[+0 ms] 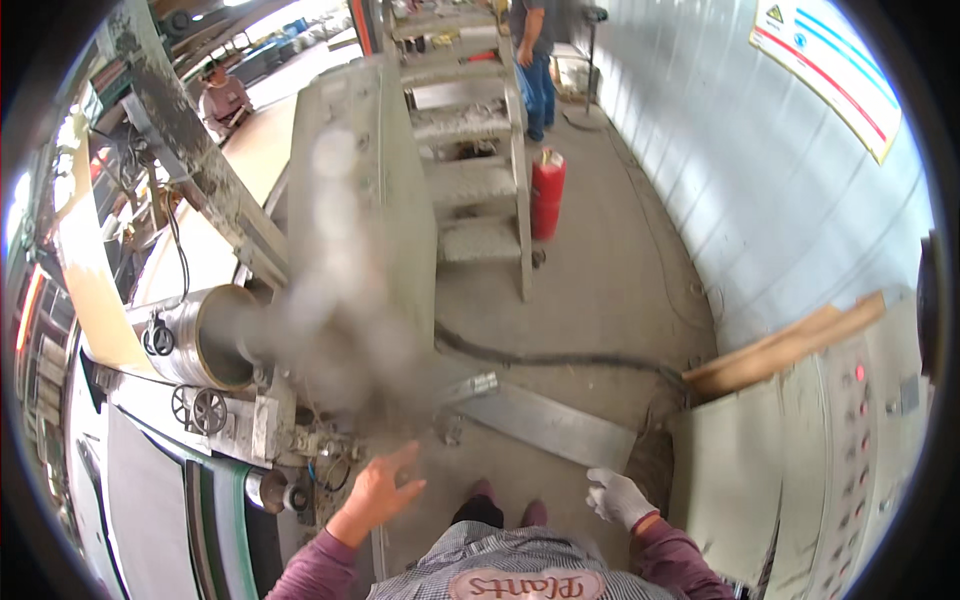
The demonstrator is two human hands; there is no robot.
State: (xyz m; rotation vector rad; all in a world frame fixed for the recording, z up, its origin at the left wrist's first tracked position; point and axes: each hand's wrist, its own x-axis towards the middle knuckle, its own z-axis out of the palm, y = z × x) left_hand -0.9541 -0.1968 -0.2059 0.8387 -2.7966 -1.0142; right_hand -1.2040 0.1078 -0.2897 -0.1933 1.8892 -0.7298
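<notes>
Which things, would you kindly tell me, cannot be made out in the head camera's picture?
All in the head view:
Tall cabinet: partly hidden behind a grey blur.
Left hand: its fingertips border that blur, so any contact there is unclear.
Gloved right hand: palm turned from the camera, so whether it holds anything small is unclear.
Standing person: head cut off by the upper edge.
Control cabinet: marks on its front too small.

Two hands (pixel 378 490) (pixel 622 498), two co-workers (pixel 540 60) (pixel 226 98), one red fire extinguisher (pixel 547 195)
</notes>
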